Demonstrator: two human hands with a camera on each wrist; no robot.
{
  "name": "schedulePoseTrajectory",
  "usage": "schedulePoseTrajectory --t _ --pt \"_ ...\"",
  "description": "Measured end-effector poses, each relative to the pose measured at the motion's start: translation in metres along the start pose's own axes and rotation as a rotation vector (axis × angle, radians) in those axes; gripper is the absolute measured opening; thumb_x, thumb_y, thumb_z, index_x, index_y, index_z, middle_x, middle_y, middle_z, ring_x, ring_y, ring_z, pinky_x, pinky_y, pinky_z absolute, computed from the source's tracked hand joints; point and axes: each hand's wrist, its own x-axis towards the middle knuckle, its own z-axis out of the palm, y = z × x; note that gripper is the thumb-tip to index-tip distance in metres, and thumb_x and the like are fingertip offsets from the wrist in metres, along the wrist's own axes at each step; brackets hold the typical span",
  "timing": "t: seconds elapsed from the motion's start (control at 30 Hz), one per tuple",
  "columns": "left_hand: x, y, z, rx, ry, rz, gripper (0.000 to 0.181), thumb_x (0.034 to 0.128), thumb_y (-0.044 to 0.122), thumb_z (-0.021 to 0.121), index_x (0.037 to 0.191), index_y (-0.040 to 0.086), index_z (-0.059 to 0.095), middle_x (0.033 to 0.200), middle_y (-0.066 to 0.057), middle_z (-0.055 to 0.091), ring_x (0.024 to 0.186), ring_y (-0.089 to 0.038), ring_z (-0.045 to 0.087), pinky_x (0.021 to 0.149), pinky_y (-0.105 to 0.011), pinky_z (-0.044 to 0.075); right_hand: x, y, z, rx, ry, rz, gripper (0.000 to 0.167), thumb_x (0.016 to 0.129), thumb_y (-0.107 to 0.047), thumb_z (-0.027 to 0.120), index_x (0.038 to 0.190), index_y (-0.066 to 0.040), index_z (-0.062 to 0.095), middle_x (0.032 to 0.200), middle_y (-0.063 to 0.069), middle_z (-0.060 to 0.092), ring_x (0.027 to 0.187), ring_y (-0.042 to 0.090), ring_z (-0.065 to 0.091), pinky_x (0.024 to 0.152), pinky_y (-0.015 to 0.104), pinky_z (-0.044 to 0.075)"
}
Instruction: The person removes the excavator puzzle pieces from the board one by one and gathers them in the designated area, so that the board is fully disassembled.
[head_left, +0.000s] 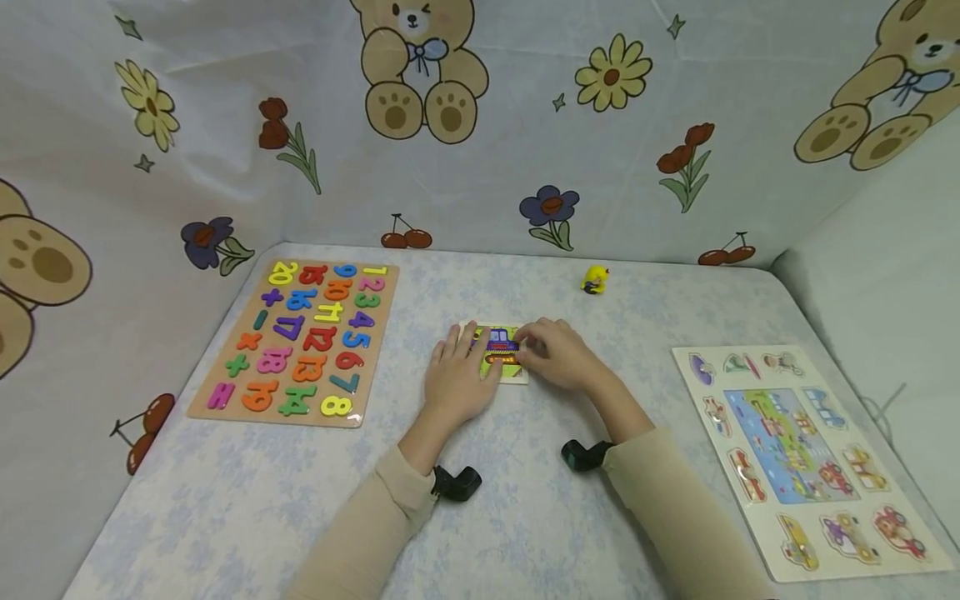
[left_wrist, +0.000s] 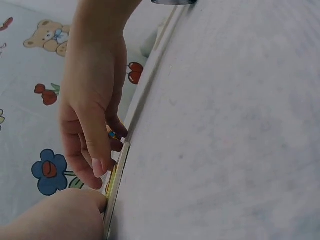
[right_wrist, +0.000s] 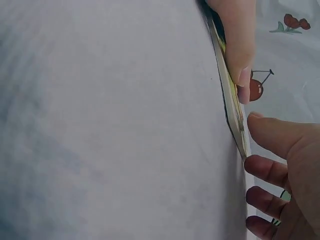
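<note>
Presently, we locate the vehicle picture board (head_left: 516,380) on the tabletop (head_left: 525,542) between both hands, the left hand (head_left: 459,375) resting fingers-extended over its left side, the right hand (head_left: 558,354) bent at its right edge, grip indeterminable.

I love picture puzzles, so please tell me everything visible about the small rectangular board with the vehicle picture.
The small rectangular board lies roughly flat on the pale, blue-mottled table. Inside a pale border, its picture shows a bluish-purple cab above an orange track on yellow-green. Its thin, pale edge looks like wood or thick card. The left-hand grip lies across its left part, hiding some picture; the right-hand grip is at its right edge, contact uncertain.
</note>
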Motion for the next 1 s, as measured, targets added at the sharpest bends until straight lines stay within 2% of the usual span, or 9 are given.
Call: schedulePoseTrajectory --t 0.1,0.23,0.53,0.83,1.0 --pt "-0.001 -0.001 0.000 0.004 0.002 -0.003 0.065 0.1024 0.055 0.029 0.160 0.027 0.020 0.168 0.000 0.013 0.157 -0.025 0.005 0.127 -0.047 0.007 -0.004 -0.002 0.002 0.021 0.002 -0.023 0.026 0.093 -0.032 0.069 0.116 -0.020 0.067 0.108 0.001 0.061 0.100 0.022 0.050 0.087 0.040 0.042" --pt "-0.001 -0.002 0.001 0.007 0.006 0.005 0.059 0.1050 0.050 0.024 0.160 0.027 0.020 0.168 0.001 0.013 0.157 -0.026 0.005 0.127 -0.048 0.007 -0.006 -0.004 0.005 -0.005 0.000 -0.050 0.030 0.090 -0.034 0.074 0.115 -0.019 0.069 0.106 0.000 0.061 0.098 0.020 0.052 0.085 0.037 0.043" --pt "-0.001 -0.002 0.000 0.018 0.014 0.006 0.055 0.1068 0.044 0.022 0.159 0.026 0.023 0.168 0.000 0.014 0.156 -0.027 0.007 0.126 -0.049 0.008 -0.008 -0.008 0.009 -0.041 0.006 -0.068 0.033 0.088 -0.033 0.076 0.115 -0.016 0.070 0.108 0.001 0.063 0.098 0.021 0.052 0.085 0.039 0.043" --pt "-0.002 -0.001 -0.002 0.010 0.008 0.006 0.056 0.1065 0.044 0.027 0.159 0.026 0.024 0.168 0.000 0.015 0.156 -0.027 0.007 0.126 -0.049 0.009 -0.007 -0.011 0.009 0.092 0.000 -0.010 0.030 0.085 -0.025 0.078 0.110 -0.013 0.064 0.101 0.002 0.059 0.098 0.020 0.048 0.085 0.035 0.039" --pt "-0.002 -0.001 -0.001 0.021 0.008 0.003 0.055 0.1066 0.044 0.026 0.159 0.026 0.024 0.168 0.000 0.015 0.156 -0.027 0.007 0.126 -0.049 0.010 -0.005 -0.010 0.010 0.183 -0.012 -0.012 0.027 0.085 -0.019 0.078 0.106 -0.015 0.062 0.096 0.001 0.062 0.089 0.020 0.049 0.078 0.033 0.039"
